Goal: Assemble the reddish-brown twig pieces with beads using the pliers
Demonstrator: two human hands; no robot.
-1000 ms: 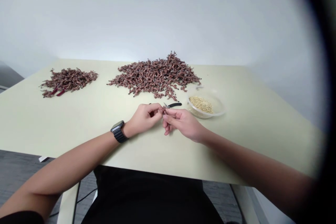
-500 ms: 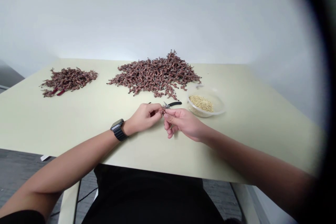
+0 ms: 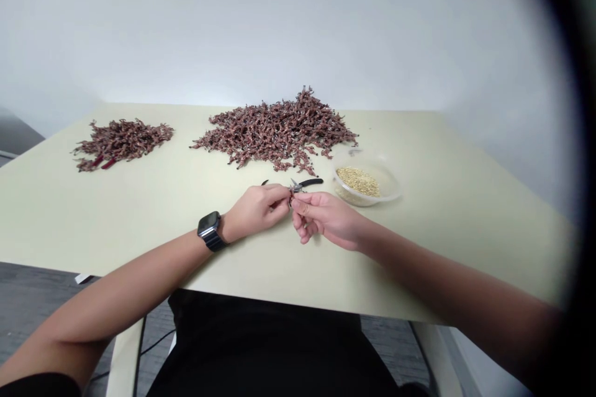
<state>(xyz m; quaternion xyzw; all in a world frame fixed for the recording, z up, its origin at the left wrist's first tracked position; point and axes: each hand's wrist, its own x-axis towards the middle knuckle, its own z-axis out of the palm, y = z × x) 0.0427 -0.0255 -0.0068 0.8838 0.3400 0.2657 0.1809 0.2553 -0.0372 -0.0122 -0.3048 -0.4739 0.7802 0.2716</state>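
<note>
Our left hand [image 3: 258,211] has curled in more. It and our right hand [image 3: 328,218] pinch one brown piece [image 3: 292,195] between them, near the cutters [image 3: 307,183]. Many spiky, shiny ones lie in a big heap [image 3: 274,130] and a small heap [image 3: 128,139]; we can't tell which are done. Gold bits [image 3: 358,181] sit in a clear bowl [image 3: 390,187].

Left hand [image 3: 261,206] and right hand [image 3: 333,218] meet, pinching a small brown piece [image 3: 292,196] | black-handled tool [image 3: 311,182] lies just beyond | clear bowl [image 3: 392,187] holds golden bits [image 3: 357,182], right | large brown pile [image 3: 279,130] sits behind, smaller pile [image 3: 125,139] left | watch [image 3: 209,224] rings left wrist
</note>
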